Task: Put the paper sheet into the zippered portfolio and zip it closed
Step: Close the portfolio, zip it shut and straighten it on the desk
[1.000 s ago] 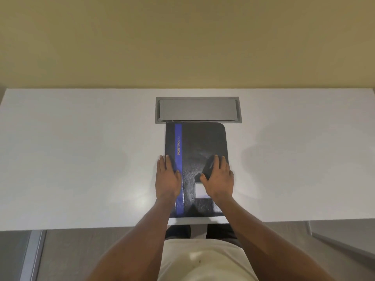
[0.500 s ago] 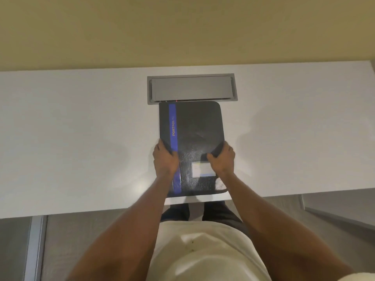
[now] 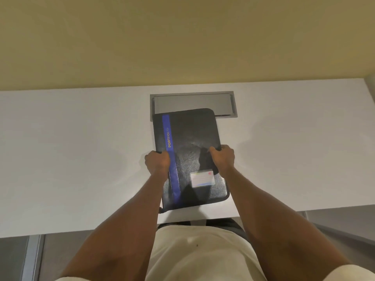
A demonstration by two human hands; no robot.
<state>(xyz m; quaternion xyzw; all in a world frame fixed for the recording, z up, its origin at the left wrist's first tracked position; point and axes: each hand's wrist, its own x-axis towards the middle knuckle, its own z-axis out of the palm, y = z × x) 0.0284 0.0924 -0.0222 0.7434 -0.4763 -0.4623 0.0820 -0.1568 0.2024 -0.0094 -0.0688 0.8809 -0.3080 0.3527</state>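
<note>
We have the black, leather-look zippered portfolio [image 3: 190, 157] with its blue vertical stripe gripped at both long edges: our left hand [image 3: 157, 164] is curled over the spine-side edge just beside the stripe, and our right hand [image 3: 223, 159] is closed over the opposite edge, fingers wrapped under where we cannot see them. The portfolio sits over the white table [image 3: 81, 159], its far end overlapping the grey recessed cable hatch [image 3: 223, 104] and its near end close to the table's front edge; it looks slightly tilted and perhaps raised off the surface, though from this angle we cannot be sure whether it is lifted or merely skewed. A small clear card pocket with a pale label [image 3: 202, 178] lies on the cover near our right wrist. The cover is down and flat, and along the edges we can see, the case appears shut. No loose paper sheet is visible anywhere on the table, so we judge either that it is already inside or that it lies out of view; the frame does not settle which. If it is inside, the step in hand is the handling of the closed case at the tail of the task, and what remains is to confirm that the zip runs fully round. If not, the next move calls for setting the case down flat, finding the zip pull, which may be the small dark tab at the near left corner, and steadying the cover with one hand while the other draws the pull round the corners.
</note>
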